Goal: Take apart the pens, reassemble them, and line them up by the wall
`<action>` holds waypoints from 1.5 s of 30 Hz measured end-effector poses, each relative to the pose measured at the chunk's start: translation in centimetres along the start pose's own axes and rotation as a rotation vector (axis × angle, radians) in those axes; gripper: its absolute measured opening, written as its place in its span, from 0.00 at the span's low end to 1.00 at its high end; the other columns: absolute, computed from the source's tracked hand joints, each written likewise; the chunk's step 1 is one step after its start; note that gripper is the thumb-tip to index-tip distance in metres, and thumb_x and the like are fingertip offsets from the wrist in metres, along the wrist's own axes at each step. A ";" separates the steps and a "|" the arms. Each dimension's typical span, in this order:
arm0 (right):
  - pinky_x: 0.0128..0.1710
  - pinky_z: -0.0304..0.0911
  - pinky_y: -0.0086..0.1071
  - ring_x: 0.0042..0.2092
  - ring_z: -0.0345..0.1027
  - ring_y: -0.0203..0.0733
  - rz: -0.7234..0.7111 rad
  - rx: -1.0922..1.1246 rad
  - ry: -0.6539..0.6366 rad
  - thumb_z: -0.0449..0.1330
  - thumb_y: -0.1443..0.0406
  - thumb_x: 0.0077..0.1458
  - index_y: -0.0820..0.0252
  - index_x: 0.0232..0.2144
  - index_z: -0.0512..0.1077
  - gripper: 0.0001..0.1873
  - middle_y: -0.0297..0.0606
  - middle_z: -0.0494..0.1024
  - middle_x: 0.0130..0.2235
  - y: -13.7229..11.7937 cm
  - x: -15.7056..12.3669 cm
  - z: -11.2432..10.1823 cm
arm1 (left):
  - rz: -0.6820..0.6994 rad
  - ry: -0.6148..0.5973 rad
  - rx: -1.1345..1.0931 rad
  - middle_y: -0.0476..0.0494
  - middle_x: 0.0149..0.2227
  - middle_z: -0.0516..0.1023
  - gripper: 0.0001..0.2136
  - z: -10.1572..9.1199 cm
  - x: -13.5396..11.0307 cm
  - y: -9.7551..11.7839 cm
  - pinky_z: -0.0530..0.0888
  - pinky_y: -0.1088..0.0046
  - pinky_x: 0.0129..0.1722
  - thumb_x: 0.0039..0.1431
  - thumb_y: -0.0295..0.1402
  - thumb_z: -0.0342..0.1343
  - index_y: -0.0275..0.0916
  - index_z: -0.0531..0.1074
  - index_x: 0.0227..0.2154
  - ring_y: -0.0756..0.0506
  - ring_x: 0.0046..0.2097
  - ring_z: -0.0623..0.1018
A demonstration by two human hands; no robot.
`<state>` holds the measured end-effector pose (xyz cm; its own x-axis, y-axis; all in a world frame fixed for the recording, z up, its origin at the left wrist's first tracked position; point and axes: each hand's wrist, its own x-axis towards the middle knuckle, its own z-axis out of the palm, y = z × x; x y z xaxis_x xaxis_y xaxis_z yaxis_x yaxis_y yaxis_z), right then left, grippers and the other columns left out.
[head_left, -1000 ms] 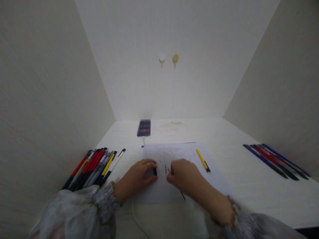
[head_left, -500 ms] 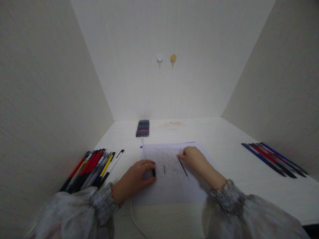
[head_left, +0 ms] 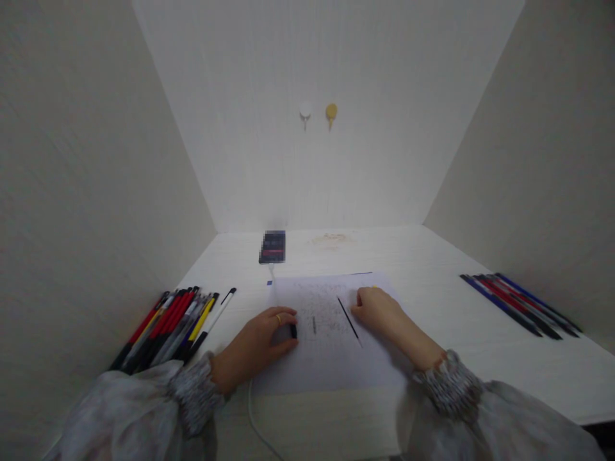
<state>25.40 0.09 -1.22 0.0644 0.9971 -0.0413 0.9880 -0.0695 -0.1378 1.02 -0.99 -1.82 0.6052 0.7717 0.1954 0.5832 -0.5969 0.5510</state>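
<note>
On a sheet of paper [head_left: 331,368] covered with small dark marks, my left hand [head_left: 262,339] rests with its thumb and fingers curved around a small black piece [head_left: 293,331], mostly hidden. A thin black pen refill [head_left: 348,318] lies slanted on the sheet. Just right of it, apart from it, is my right hand [head_left: 379,312], its fingers curled in; what they hold, if anything, is hidden. Between the hands lies a small grey piece [head_left: 314,325] that looks like a spring.
Many-coloured pens [head_left: 168,323] lie in a row at the left, with a white pen [head_left: 216,320] beside them. More pens [head_left: 521,304] lie at the right. A phone-like device [head_left: 273,247] with a white cable [head_left: 254,419] sits behind the paper. Walls enclose three sides.
My right hand has let go of the pen refill and moved a little to the right, its fingers curled. The refill stays on the paper. My left hand keeps its place.
</note>
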 end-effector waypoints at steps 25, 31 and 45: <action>0.21 0.48 0.28 0.26 0.63 0.39 0.087 0.013 0.030 0.50 0.59 0.44 0.61 0.23 0.69 0.13 0.40 0.72 0.24 4.9 -1.8 -2.8 | 0.037 0.108 -0.001 0.44 0.45 0.68 0.12 -0.2 0.1 0.3 0.64 0.68 0.47 0.48 0.32 0.51 0.41 0.66 0.38 0.47 0.46 0.68; 0.21 0.47 0.26 0.20 0.56 0.32 0.132 0.231 0.615 0.46 0.56 0.48 0.61 0.16 0.65 0.19 0.32 0.63 0.15 4.1 -2.2 -4.4 | -0.042 0.493 -0.050 0.46 0.30 0.72 0.05 -1.0 0.1 0.3 0.69 0.73 0.35 0.51 0.33 0.49 0.39 0.67 0.28 0.49 0.34 0.71; 0.20 0.48 0.27 0.18 0.49 0.31 0.314 0.699 0.860 0.48 0.56 0.46 0.61 0.15 0.62 0.17 0.27 0.53 0.14 8.8 -0.9 -1.0 | -0.273 0.457 -0.147 0.50 0.22 0.70 0.10 -0.7 0.3 -0.4 0.66 0.77 0.22 0.50 0.38 0.49 0.37 0.69 0.29 0.52 0.23 0.69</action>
<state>34.20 -1.34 -1.42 0.6340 0.6058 0.4807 0.6351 -0.0532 -0.7706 0.61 -0.37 -1.43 0.1271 0.9305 0.3436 0.5840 -0.3502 0.7323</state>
